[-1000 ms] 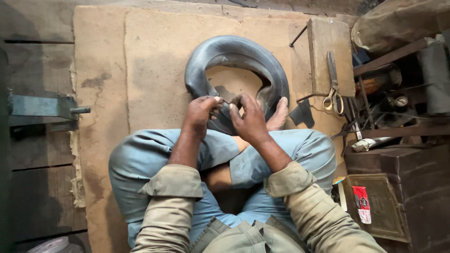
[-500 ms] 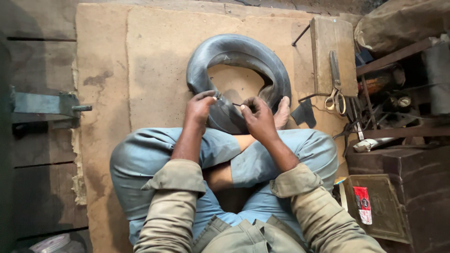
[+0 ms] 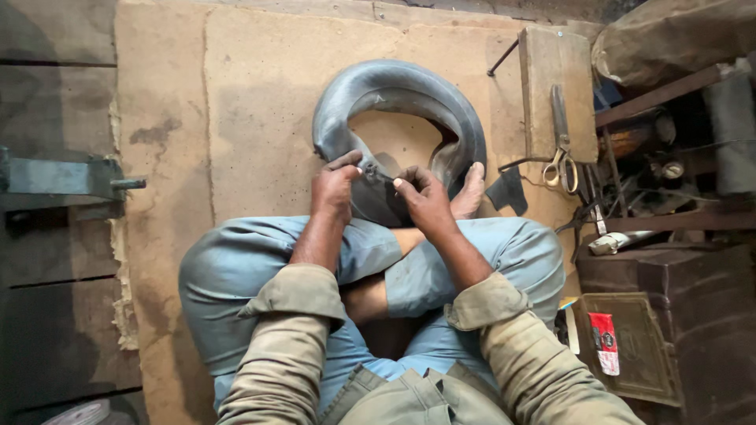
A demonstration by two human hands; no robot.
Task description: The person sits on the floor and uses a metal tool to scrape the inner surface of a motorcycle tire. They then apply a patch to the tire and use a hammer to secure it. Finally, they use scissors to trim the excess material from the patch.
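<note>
A grey-black rubber inner tube (image 3: 409,94) lies curled on a cardboard sheet (image 3: 236,118) in front of my crossed legs. My left hand (image 3: 335,185) pinches the tube at its metal valve stem (image 3: 370,170). My right hand (image 3: 425,197) is closed on a small thin tool whose tip meets the valve. Both hands sit close together over the tube's near edge. My bare foot (image 3: 470,193) rests against the tube on the right.
Scissors (image 3: 561,145) lie on a wooden block (image 3: 559,63) at the right. A dark rubber patch piece (image 3: 505,191) sits by the foot. Cluttered tools and a dark metal box (image 3: 630,346) fill the right side. A metal vise part (image 3: 63,177) juts in at left.
My hands have shifted slightly on the tube; the right hand has drawn closer to the valve with the small tool. The tube has stayed in place.
</note>
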